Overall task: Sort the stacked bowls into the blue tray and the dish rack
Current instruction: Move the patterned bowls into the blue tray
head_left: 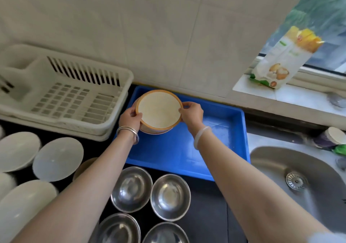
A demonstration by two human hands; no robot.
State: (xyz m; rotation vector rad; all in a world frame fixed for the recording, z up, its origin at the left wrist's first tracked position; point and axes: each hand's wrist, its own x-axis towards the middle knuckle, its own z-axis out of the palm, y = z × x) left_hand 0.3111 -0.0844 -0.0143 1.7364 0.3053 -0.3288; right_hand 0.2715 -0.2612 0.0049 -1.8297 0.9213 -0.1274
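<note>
Hands of mine grip one orange-rimmed bowl [158, 109] by its rim, left hand [130, 118] on the left side, right hand [192, 113] on the right, over the far left corner of the blue tray [215, 139]. I see the dish rack [61, 93] just left of it.

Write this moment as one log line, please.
step: place bowl | hands: left and right grip bowl | place: tray, far-left corner | rack: empty
</note>
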